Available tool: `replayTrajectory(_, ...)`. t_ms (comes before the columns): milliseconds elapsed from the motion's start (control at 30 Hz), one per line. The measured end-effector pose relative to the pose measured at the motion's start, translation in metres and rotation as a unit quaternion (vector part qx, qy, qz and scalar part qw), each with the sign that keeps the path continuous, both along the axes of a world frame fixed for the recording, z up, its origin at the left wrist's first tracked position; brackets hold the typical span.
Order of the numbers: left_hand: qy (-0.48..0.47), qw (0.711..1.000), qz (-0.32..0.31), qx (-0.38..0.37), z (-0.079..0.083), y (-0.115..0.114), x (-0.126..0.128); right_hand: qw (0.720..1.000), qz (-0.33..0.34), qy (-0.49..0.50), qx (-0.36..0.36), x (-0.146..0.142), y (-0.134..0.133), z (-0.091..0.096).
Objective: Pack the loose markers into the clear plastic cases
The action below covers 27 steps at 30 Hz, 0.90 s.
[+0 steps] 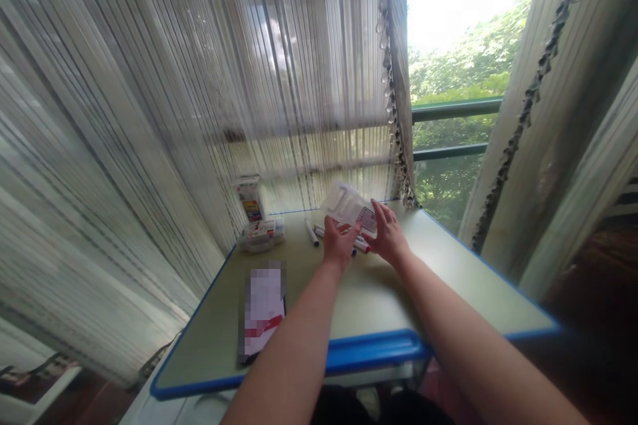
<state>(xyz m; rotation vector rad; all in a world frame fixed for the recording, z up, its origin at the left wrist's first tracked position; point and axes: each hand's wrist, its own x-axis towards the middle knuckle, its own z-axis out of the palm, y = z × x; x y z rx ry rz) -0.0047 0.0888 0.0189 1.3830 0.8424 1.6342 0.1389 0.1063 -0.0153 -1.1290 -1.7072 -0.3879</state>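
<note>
Both my hands are raised over the far middle of a green desk [448, 279] with a blue edge. My left hand [339, 242] pinches the lower edge of a clear plastic packet [346, 204] with a red-printed label. My right hand [387, 234] grips the packet's right side, fingers curled over the label. Right below the hands lie several white marker pens [313, 232] on the desk.
A clear plastic box with an upright printed package [255, 222] stands at the desk's back left. A phone-like flat item [263, 311] lies near the front left. Striped curtains hang behind and left; an open window with a green railing [456, 108] is at the right.
</note>
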Motion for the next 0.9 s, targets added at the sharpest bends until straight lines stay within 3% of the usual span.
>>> replayTrajectory(200,0.146,0.982,0.089,0.084,-0.002,-0.011,0.004,0.995,0.044,0.077,0.034,0.005,0.007,-0.003)
replayTrajectory(467,0.267,0.896,0.242,0.259,-0.005,-0.01,-0.003,0.994,-0.006,0.086,0.07,0.014,0.013,-0.004)
replayTrajectory(567,0.3,0.879,0.267,0.258,-0.007,-0.006,-0.004,0.993,-0.051,0.057,0.088,0.013,0.009,-0.001)
replayTrajectory(733,0.326,0.882,0.263,0.216,-0.007,-0.008,-0.002,0.985,-0.123,0.024,0.117,0.011,0.0,0.006)
replayTrajectory(900,0.315,0.896,0.248,0.19,-0.005,-0.011,-0.001,0.985,-0.121,0.02,0.125,0.011,-0.003,0.008)
